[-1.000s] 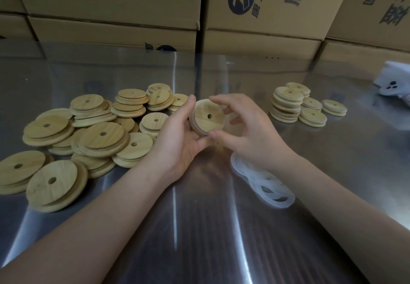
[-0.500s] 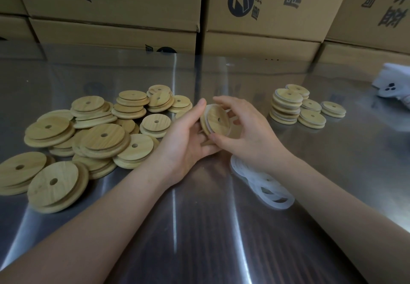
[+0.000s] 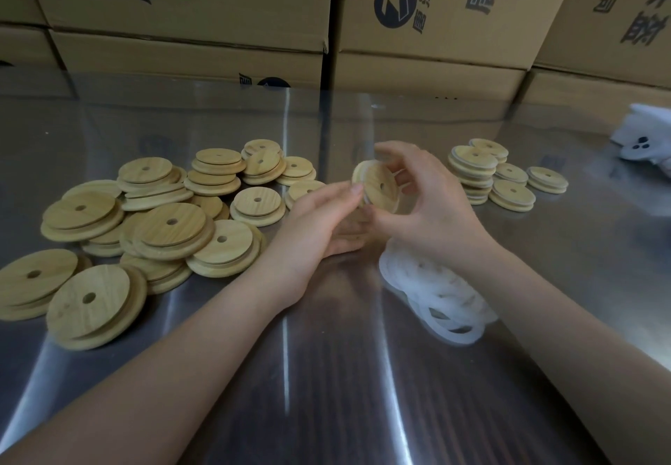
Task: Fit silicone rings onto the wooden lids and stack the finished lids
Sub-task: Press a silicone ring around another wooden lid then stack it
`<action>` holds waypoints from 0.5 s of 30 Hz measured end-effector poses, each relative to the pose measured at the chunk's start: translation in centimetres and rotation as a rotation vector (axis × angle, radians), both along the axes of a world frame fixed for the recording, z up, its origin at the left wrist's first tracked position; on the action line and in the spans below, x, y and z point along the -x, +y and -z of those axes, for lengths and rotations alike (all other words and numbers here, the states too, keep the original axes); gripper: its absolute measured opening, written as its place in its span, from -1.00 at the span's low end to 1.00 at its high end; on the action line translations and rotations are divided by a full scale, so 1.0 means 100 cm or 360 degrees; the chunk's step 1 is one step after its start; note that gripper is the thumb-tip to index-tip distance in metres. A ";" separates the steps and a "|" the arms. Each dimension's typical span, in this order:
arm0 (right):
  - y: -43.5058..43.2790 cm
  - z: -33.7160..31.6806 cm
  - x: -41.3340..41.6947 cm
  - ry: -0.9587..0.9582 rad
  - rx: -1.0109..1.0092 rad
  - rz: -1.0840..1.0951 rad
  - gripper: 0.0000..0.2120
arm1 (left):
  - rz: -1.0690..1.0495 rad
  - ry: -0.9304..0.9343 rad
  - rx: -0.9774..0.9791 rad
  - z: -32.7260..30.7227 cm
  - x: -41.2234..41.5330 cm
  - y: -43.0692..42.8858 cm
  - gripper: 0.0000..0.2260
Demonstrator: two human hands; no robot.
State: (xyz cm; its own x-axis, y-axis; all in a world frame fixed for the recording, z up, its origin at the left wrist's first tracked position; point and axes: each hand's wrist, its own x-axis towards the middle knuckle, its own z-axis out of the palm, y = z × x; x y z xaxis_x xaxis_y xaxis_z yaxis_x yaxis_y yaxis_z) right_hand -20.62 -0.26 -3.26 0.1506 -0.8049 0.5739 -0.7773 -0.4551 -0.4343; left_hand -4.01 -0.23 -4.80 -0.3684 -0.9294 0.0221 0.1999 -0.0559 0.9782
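Hands (image 3: 321, 219) (image 3: 434, 210) grip wooden lid (image 3: 379, 188) before cartons (image 3: 181, 10) printed with Chinese characters.

cardboard boxes (image 3: 188, 7), steel table (image 3: 345, 392), white object (image 3: 644, 136)

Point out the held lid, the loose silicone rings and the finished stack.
held lid (image 3: 377, 176), head view, wooden face above its hole.
silicone rings (image 3: 443, 294), head view, middle of the white pile.
finished stack (image 3: 468, 158), head view, top lid's face.

We see a shiny steel table (image 3: 345, 392). On its left lies a loose pile of wooden lids (image 3: 170, 225). Near the middle is a heap of white rings (image 3: 439, 294), further right short stacks of ringed lids (image 3: 475, 170), and at the far right edge a white object (image 3: 646, 138).
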 end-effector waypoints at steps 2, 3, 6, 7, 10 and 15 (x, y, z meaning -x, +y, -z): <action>-0.003 -0.003 0.007 -0.0045 -0.0006 0.0100 -0.37 | -0.0083 -0.0139 0.0126 0.001 0.002 0.002 -0.84; -0.004 -0.004 0.010 -0.0068 -0.0013 0.0149 -0.38 | -0.0114 -0.0197 0.0181 0.002 0.002 0.003 -0.85; -0.006 -0.006 0.019 -0.0107 -0.0077 0.0304 -0.39 | -0.0151 -0.0322 0.0334 0.004 0.002 0.004 -0.84; -0.006 -0.007 0.022 -0.0102 -0.0099 0.0356 -0.39 | -0.0154 -0.0362 0.0379 0.004 0.001 0.005 -0.83; -0.008 -0.008 0.030 -0.0084 -0.0166 0.0477 -0.39 | -0.0178 -0.0512 0.0506 0.004 0.001 0.006 -0.80; -0.010 -0.008 0.041 0.0042 -0.0295 0.0662 -0.41 | -0.0196 -0.0684 0.0634 0.002 0.003 0.012 -0.78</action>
